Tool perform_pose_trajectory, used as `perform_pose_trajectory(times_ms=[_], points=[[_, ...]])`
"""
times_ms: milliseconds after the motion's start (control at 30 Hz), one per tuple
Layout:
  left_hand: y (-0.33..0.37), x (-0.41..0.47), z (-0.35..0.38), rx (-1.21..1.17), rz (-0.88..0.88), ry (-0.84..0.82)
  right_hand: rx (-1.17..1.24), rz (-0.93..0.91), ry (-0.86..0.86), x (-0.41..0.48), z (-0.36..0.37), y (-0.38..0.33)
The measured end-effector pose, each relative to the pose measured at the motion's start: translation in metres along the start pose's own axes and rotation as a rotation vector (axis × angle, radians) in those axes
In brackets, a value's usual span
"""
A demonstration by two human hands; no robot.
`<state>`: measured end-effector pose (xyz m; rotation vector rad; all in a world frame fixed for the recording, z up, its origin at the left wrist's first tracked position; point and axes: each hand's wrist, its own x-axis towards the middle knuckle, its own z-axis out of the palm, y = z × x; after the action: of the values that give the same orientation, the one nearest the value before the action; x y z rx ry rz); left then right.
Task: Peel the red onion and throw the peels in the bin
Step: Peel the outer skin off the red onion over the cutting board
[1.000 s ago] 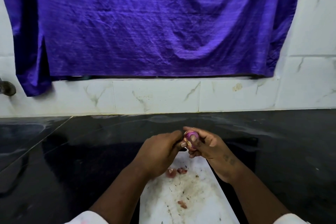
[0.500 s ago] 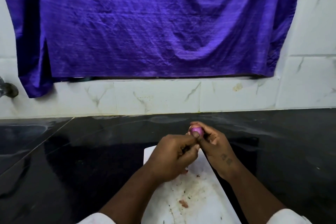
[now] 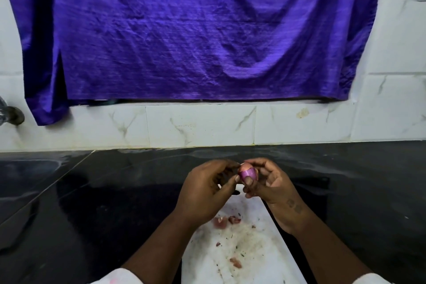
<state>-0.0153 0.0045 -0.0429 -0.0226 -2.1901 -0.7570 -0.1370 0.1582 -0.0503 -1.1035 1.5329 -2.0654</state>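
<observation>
The small red onion (image 3: 247,172) is showing glossy purple skin, sitting above the white cutting board (image 3: 249,258). The right hand (image 3: 270,183) is pinching it; the left hand (image 3: 207,191) is curling its fingertips against it.

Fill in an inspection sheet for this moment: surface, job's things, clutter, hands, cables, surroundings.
Surface: glossy black counter, with a stained white board under the hands.
Job's things: small red onion, partly peeled, held above the board; peels lie on the board; no bin in view.
Clutter: small scraps and specks on the board.
Hands: right hand grips the onion; left hand has its fingertips at the onion's side.
Cables: nothing seen.
Surroundings: white marbled tiles, purple cloth hanging above, tap at the left edge.
</observation>
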Motion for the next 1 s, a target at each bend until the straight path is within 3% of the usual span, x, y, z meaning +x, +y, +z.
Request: perform_pose_trajectory(times_ms=[467,667,1000], points=[[-0.0018,0.0011,0.0003,0.198,0.126,0.14,-0.029,-0.032,-0.02,-0.0019,0.0008,0.0018],[0.0029,0.0009,0.0009,0.05,0.105,0.109,-0.038,-0.048,-0.01,-0.0023,0.003,-0.0017],[0.0039,0.0013,-0.004,0.037,0.138,0.086,-0.07,-0.044,-0.048,-0.0016,0.001,0.0014]])
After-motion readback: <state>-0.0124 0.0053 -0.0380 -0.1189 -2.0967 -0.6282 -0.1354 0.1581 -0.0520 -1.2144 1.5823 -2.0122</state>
